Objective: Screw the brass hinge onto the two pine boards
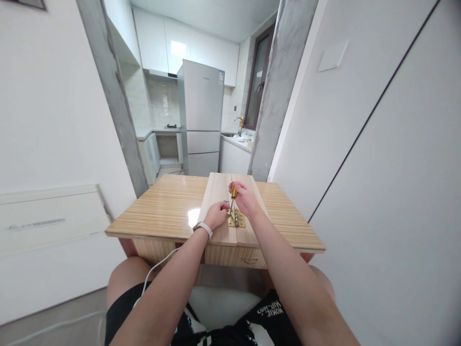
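My right hand point(246, 198) grips a screwdriver point(234, 191) by its yellow and black handle, the shaft pointing down. Its tip is at the left leaf of a brass hinge point(241, 221), which lies open across the seam between two pale wooden boards. My left hand point(217, 215), with a light band on the wrist, rests on the left board point(216, 189). Those fingers are bent together beside the screwdriver tip and the hinge; whatever they may pinch is too small to make out. The right board point(260, 198) lies under my right hand.
The boards lie on a striped wooden table point(162, 206) with a drawer point(230, 257) at its front. A white cable point(158, 267) hangs near my left knee. Beyond the table stand a silver fridge point(203, 101) and a sink counter point(236, 142). White walls flank both sides.
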`<state>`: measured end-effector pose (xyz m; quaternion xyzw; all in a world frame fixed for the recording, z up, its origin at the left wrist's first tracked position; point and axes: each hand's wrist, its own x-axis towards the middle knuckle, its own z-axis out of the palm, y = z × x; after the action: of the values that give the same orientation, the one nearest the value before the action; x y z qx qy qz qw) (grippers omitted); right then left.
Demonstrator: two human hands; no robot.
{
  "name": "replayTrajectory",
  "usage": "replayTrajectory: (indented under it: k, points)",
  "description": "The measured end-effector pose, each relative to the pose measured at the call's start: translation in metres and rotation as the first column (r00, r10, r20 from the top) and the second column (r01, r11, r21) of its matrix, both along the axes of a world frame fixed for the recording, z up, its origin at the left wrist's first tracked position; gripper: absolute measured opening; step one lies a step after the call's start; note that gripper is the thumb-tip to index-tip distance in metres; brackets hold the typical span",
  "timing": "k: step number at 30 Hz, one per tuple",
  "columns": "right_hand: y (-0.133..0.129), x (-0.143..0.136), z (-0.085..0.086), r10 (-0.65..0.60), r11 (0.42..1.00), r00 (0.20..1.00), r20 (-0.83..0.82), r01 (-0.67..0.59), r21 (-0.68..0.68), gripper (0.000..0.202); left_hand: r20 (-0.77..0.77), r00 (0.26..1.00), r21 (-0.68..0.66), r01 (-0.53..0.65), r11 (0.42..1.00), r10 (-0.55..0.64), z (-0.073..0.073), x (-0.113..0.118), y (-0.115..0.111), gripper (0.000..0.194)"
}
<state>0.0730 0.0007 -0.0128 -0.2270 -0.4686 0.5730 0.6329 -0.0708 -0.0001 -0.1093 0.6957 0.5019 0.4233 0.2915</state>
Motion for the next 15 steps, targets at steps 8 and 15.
replayTrajectory:
  k: [8,15]
  points:
    - [-0.0048,-0.0076,0.0067,-0.014,0.999,0.996,0.086,0.010,0.050,0.043,-0.011,1.000,0.001,-0.001,1.000,0.001,0.0041,0.0012,-0.0021,0.037]
    - [-0.0056,0.0006,0.0042,0.018,0.995,0.988,0.152,-0.032,0.094,0.038,0.008,1.000,0.011,0.004,1.000,-0.004,0.0005,0.0004,-0.0009,0.035]
